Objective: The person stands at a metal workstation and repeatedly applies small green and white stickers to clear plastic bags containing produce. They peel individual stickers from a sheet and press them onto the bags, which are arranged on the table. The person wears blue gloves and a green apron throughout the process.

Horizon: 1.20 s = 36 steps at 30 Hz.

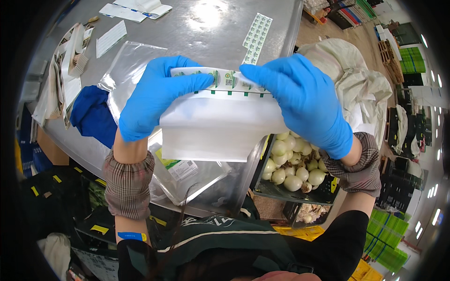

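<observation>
Both of my hands wear blue gloves and are raised over the near edge of a metal table. My left hand (157, 96) grips the left end of a white sheet of stickers (211, 129), thumb on top and fingers behind. At the sheet's right end, my right hand (307, 96) pinches it, the index finger lying along the upper edge. A row of green-and-white stickers with small square codes shows along the top; the rest of the sheet hangs down blank. Beneath it lie clear plastic bags (206, 187), one bearing a green and white label (180, 169).
A strip of stickers (258, 37) lies further back on the metal table (197, 40). To the left are a blue cloth (93, 112) and bundled paper (65, 89). Peeled onions (295, 178) fill a black crate at the right, near a large whitish sack (342, 61).
</observation>
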Available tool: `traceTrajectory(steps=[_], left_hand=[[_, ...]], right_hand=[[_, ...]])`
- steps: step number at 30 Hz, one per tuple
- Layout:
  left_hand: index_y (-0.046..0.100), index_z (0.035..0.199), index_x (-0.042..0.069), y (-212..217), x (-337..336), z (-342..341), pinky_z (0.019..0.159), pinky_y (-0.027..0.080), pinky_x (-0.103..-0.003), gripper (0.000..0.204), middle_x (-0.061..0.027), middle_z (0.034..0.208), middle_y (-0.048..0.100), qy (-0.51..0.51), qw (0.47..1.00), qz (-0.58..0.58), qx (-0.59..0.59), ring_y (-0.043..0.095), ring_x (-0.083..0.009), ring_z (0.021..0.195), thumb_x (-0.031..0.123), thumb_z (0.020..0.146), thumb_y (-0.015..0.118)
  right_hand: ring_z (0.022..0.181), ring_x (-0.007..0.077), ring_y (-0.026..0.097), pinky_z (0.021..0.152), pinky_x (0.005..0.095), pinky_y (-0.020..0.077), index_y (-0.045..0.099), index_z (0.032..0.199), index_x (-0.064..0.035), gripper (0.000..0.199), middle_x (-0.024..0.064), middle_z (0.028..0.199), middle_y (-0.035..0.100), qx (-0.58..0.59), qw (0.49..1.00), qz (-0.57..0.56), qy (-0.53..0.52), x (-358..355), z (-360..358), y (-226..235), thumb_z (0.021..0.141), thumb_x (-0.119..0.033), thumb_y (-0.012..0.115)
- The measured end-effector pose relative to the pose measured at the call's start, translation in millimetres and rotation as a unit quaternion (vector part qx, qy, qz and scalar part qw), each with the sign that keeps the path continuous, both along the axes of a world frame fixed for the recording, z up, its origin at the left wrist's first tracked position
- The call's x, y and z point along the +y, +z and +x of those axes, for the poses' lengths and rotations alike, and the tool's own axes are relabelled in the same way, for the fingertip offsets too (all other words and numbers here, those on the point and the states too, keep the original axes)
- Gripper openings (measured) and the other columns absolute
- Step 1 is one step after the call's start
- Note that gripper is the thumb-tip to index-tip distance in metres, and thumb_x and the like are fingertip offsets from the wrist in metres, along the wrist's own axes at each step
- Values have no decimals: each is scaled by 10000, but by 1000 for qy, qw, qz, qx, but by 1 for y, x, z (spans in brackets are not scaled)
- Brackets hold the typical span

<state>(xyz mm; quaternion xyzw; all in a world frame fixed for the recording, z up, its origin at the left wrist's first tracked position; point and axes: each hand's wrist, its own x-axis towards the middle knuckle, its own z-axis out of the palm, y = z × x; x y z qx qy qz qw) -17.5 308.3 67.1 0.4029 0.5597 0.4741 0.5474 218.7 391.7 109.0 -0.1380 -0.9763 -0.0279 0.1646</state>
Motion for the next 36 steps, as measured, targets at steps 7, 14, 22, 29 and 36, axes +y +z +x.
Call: traceTrajectory(steps=[7, 14, 22, 29, 36], left_hand=[[667, 900, 25, -36, 52, 16, 639, 466, -227, 211, -27, 806, 638, -40, 997, -11, -68, 598, -76, 718, 220, 823, 698], [647, 1125, 18, -128, 82, -5, 788, 464, -266, 390, -68, 942, 654, -10, 993, 83, 89, 586, -134, 902, 303, 858, 652], [675, 1108, 134, -104, -122, -52, 824, 465, -324, 281, -68, 980, 631, 36, 938, 31, 344, 584, -219, 920, 228, 843, 666], [686, 895, 127, -136, -215, -8, 813, 471, -360, 147, -33, 964, 607, 19, 896, 31, 443, 563, -248, 910, 142, 752, 715], [666, 961, 39, -125, -213, -32, 703, 506, -250, 152, -48, 882, 664, 257, 954, -121, 95, 618, -121, 774, 138, 919, 559]], right_hand=[[775, 157, 606, 640, 270, 509, 553, 1246, -96, 454, 54, 947, 638, 72, 997, -16, -24, 18, 28, 1, 803, -34, 632], [956, 199, 628, 752, 309, 555, 405, 1346, -17, 546, 163, 1114, 608, 301, 738, -586, -145, 15, -9, -36, 835, 80, 574], [935, 114, 565, 810, 241, 499, 335, 1392, -36, 670, 116, 1314, 487, 210, 638, -729, -133, -107, -77, -163, 788, 121, 578], [997, 174, 565, 870, 298, 491, 468, 1309, -70, 565, 127, 1280, 450, 89, 922, -376, -20, -143, -94, -201, 786, 91, 608], [915, 142, 586, 766, 263, 514, 475, 1237, -3, 476, 112, 1150, 568, 362, 757, -529, -123, -114, -90, -130, 796, 107, 612]])
